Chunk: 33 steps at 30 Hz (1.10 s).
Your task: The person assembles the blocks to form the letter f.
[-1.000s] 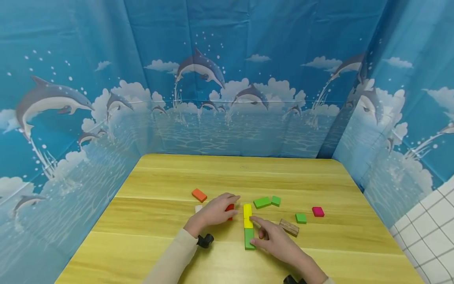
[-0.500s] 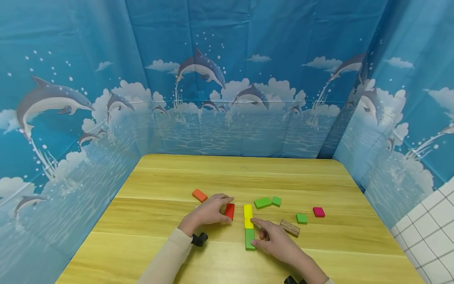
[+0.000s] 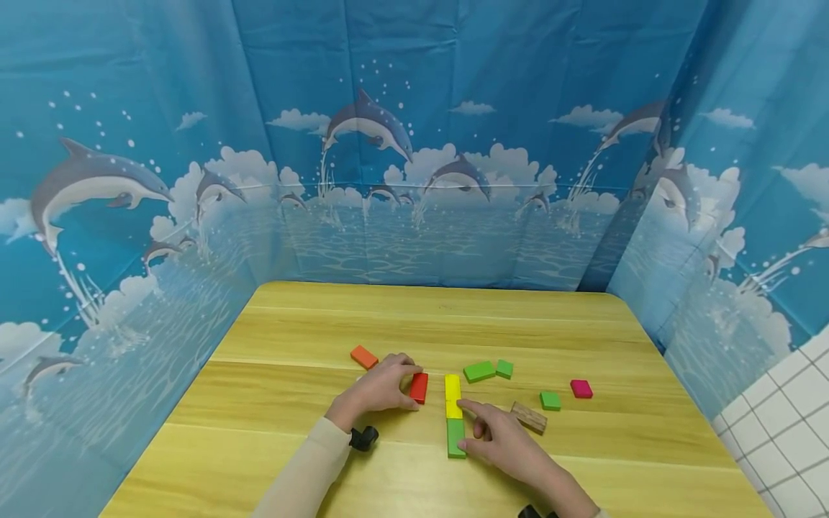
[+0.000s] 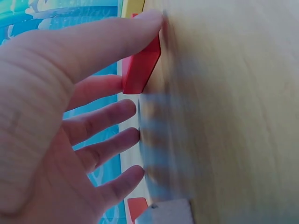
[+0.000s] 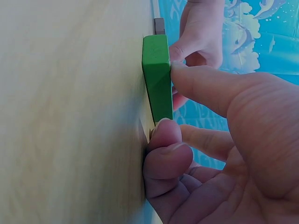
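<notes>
- Left hand (image 3: 378, 388): rests on the tabletop (image 3: 291, 460) toward the near edge, left of centre. Thumb and forefinger pinch the red block (image 3: 419, 388), which lies flat on the wood; in the left wrist view the remaining fingers (image 4: 105, 119) are spread and loosely extended beside it.
- Right hand (image 3: 508, 442): lies near the near edge, right of the left hand. The forefinger reaches to the side of the lower yellow block (image 3: 453, 409), and the thumb presses the right side of the green block (image 3: 456, 437). The right wrist view shows thumb and a curled finger bracketing this green block (image 5: 157, 77).
- Column of blocks: an upper yellow block (image 3: 452, 386), the lower yellow block and the green block lie end to end, touching, in a line running toward the near edge. The red block sits just beside the upper yellow block, on its left, with a narrow gap.
- Other pieces: an orange block (image 3: 364, 356) lies beyond the left hand; two green pieces (image 3: 479, 370) lie side by side toward the centre; a wood-grain block (image 3: 528, 417), a small green square (image 3: 550, 400) and a pink block (image 3: 581, 388) lie toward the right edge.
</notes>
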Tool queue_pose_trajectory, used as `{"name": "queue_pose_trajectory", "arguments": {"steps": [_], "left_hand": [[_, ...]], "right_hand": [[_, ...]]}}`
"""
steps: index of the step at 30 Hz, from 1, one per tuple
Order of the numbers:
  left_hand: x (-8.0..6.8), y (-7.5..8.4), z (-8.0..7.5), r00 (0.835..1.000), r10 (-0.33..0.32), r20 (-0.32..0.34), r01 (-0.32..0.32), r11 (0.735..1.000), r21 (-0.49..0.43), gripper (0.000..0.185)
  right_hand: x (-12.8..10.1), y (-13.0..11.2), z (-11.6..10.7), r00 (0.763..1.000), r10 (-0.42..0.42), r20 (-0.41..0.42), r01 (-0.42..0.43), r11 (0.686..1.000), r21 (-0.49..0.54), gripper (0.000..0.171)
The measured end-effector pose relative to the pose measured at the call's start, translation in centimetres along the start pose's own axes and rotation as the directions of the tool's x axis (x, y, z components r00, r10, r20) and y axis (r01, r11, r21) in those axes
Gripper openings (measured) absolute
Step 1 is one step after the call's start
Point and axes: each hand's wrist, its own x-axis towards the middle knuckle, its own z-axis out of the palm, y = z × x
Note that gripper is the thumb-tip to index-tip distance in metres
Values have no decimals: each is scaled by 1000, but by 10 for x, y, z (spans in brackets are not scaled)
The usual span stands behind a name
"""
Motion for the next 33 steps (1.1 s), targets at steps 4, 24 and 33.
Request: {"name": "queue_pose_trajectory", "arguments": {"steps": [4,24,33], "left_hand": [[1,-1,1,1000,10,-14,-10,1000,8,71],[4,-5,2,999,11,-36,-11,1000,1,64],[6,-5,0,999,-10,-37,8,998,-64,63]], "right_hand": [[0,0,0,1000,10,3,-10,1000,3,66],[0,-3,1,1000,9,-7,-9,1000,-19,66],[1,-2,1,1000,15,-2,-15,1000,-15,67]]}}
